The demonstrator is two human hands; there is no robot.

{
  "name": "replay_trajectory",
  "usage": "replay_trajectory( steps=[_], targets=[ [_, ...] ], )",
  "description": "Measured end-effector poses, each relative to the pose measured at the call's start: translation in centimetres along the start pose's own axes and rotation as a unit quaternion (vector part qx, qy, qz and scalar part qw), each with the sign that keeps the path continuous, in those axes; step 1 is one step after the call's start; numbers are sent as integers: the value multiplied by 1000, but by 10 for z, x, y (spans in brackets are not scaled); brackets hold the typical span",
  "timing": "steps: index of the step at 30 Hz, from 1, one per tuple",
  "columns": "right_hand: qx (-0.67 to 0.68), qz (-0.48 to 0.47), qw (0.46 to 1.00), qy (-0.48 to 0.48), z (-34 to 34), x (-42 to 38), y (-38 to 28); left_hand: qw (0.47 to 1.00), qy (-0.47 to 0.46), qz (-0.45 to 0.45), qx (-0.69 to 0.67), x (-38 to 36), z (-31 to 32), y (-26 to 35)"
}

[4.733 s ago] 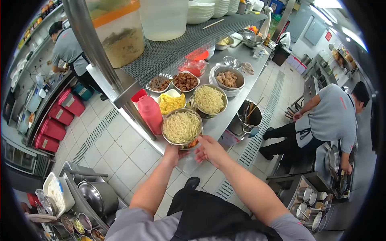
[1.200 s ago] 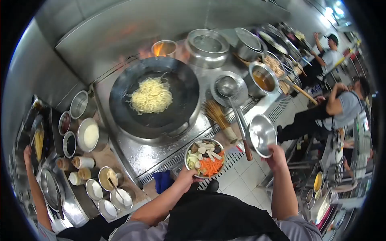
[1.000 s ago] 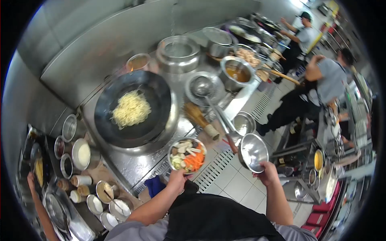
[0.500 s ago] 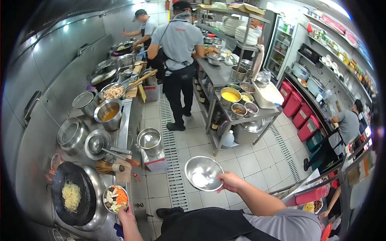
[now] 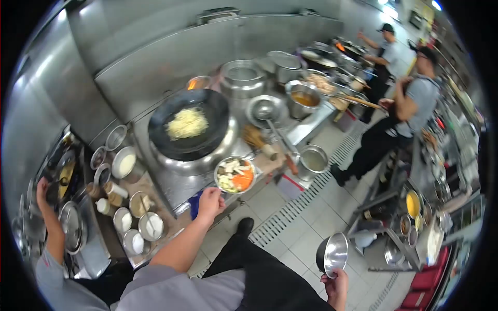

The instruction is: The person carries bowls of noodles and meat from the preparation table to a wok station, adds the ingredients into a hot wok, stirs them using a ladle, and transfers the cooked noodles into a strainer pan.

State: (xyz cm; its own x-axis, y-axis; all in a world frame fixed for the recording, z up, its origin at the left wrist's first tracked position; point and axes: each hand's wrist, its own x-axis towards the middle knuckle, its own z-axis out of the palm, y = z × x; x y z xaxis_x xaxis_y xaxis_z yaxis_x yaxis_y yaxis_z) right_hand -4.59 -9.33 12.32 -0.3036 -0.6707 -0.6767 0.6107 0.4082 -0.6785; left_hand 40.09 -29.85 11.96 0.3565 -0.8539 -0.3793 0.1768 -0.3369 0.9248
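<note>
My left hand (image 5: 210,203) is closed at the near left rim of a small metal bowl (image 5: 223,188), held by the stove's front edge. Sliced pale vegetables and orange carrot strips (image 5: 243,180) fill this bowl. Down at the lower right, my right hand (image 5: 337,284) grips the rim of a shiny metal mixing bowl (image 5: 336,253), which is tipped on its side over the floor with nothing seen inside. A black wok (image 5: 155,129) sits on the burner beyond my left hand, with pale noodles (image 5: 188,124) in it.
Right of the wok lie a bamboo brush (image 5: 253,138) and a ladle (image 5: 264,110). Seasoning containers (image 5: 151,226) stand at left. A pot (image 5: 313,158) sits low by the floor drain (image 5: 290,207). One co-worker (image 5: 415,98) stands right, another person's arm (image 5: 52,223) reaches in left.
My view has swung left toward the stove, so the wok now sits nearer the middle. The mixing bowl has gone from facing up to tipped sideways in my right hand.
</note>
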Motion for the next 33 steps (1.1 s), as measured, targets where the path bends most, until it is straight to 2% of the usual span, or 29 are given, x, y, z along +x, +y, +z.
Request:
replay_trajectory(
  steps=[2, 4, 5, 7, 8, 9, 10, 12, 14, 16, 20, 22, 24, 25, 26, 29, 33],
  targets=[
    [-39, 28, 999, -9, 13, 23, -6, 990, -14, 125, 69, 10, -16, 28],
    [-41, 45, 997, -38, 32, 52, -7, 977, -16, 197, 74, 45, -30, 60],
    [-45, 60, 996, -48, 42, 67, -5, 957, 11, 263, 123, 58, -34, 87],
    [-81, 69, 994, -37, 74, 79, -12, 933, 28, 291, 209, 100, -41, 130],
    [-111, 66, 991, -26, 94, 87, -17, 891, 59, 349, 284, 133, -49, 140],
    [-115, 60, 990, -54, 109, 93, -22, 876, 53, 345, 332, 152, -50, 160],
    [-118, 62, 989, -58, 125, 98, -29, 876, 58, 343, 333, 182, -55, 171],
    [-136, 53, 988, -50, 150, 102, -40, 845, 53, 317, 428, 255, -61, 178],
    [-109, 56, 991, -49, 162, 105, -41, 796, 127, 363, 467, 323, -66, 188],
    [-112, 37, 993, -8, 183, 92, -51, 784, 183, 343, 484, 374, -64, 202],
    [-142, 56, 985, 77, 200, 82, -49, 754, 228, 292, 543, 439, -55, 220],
    [-151, 73, 980, 111, 204, 78, -43, 745, 238, 271, 561, 469, -51, 218],
    [-161, 90, 973, 136, 208, 73, -39, 706, 259, 329, 572, 487, -47, 216],
    [-164, 96, 971, 145, 210, 72, -39, 685, 244, 317, 609, 495, -46, 217],
    [-168, 101, 969, 151, 211, 70, -39, 686, 239, 315, 611, 494, -44, 219],
    [-174, 108, 965, 165, 213, 69, -38, 615, 198, 316, 695, 501, -44, 221],
    [-175, 109, 964, 170, 212, 66, -39, 642, 187, 326, 668, 515, -56, 219]
  ],
)
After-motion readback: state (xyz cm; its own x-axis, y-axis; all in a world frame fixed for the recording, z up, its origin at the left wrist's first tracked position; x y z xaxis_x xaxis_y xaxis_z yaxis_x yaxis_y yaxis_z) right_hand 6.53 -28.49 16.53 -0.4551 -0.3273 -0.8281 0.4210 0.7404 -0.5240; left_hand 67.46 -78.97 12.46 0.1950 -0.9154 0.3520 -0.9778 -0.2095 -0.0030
